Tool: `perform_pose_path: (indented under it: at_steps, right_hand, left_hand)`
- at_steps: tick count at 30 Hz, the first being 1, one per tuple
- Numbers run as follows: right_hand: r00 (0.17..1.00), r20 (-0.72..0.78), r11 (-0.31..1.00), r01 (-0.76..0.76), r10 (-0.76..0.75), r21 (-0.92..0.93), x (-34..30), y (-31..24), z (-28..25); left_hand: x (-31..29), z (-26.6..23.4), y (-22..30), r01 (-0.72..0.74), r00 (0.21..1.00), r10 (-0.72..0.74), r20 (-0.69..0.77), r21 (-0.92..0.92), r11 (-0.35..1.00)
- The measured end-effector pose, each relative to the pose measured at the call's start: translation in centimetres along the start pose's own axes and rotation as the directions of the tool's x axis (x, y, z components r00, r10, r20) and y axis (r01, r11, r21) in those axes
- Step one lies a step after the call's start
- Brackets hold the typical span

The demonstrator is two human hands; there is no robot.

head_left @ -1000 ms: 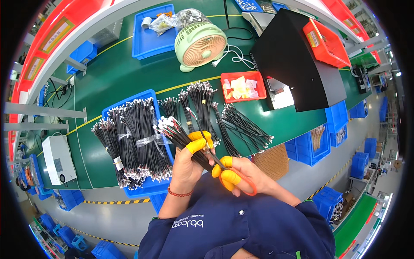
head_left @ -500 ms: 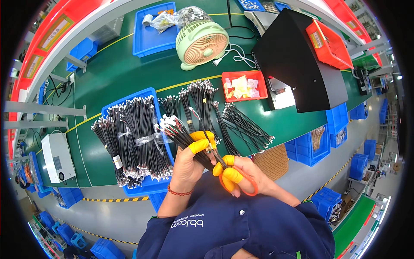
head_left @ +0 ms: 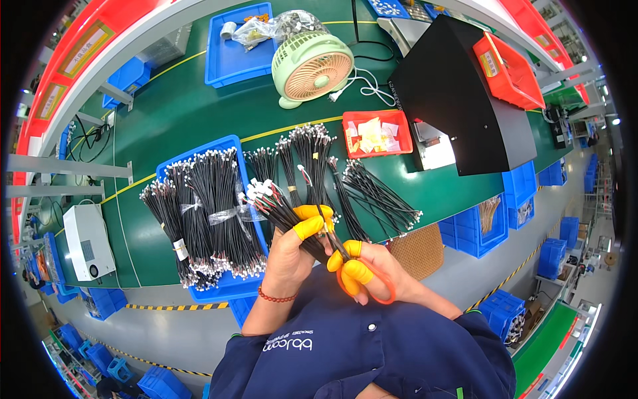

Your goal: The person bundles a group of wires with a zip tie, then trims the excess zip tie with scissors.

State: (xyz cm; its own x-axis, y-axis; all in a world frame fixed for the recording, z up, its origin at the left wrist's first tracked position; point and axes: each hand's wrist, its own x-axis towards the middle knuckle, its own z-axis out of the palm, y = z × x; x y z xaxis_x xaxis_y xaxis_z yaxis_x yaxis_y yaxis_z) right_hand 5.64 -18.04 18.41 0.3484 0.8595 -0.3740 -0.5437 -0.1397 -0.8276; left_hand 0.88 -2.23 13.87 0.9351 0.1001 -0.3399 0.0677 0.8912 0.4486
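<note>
Left hand [head_left: 290,256] clamped on cables [head_left: 278,207] — long axis slants far-left to near-right, toward right hand [head_left: 384,263] gripping scissors [head_left: 391,290].

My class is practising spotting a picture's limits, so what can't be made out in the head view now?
In the head view:
- Scissors: blades partly covered by the right hand; their gape is unclear.
- Held cables: lower ends hidden by both the left hand and right.
- Blue tray: floor mostly covered by cable bundles.
- Black box: inside mostly hidden by its panels.
</note>
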Motion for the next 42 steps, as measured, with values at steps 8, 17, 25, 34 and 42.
perform_pose_path:
  at_steps: [8, 17, 25, 34, 42]
  right_hand:
    - [0.980, -0.092, 0.983, 0.170, -0.176, -0.070, 0.8, 1.4, 0.4]
    - [0.964, -0.203, 0.983, 0.153, -0.170, -0.098, 1.2, 1.6, 0.6]
    - [0.947, -0.246, 0.963, 0.156, -0.209, -0.219, 1.6, 2.0, 0.7]
    - [0.953, -0.259, 0.988, 0.152, -0.155, -0.035, 1.8, 1.8, 0.7]
    - [0.950, -0.269, 0.988, 0.151, -0.156, -0.040, 2.0, 1.5, 0.7]
  left_hand:
    - [-0.1, 0.9, -0.5, -0.014, 1.000, 0.014, 0.001, 0.029, 0.999]
    - [-0.4, 0.6, -1.6, -0.109, 0.992, 0.117, -0.050, 0.135, 0.985]
    - [-0.5, 1.2, -2.0, -0.140, 0.976, 0.170, -0.136, 0.205, 0.969]
    - [-0.8, 0.7, -2.6, -0.216, 0.948, 0.291, -0.132, 0.405, 0.889]
    - [-0.9, 0.6, -3.1, -0.231, 0.937, 0.322, -0.133, 0.455, 0.860]
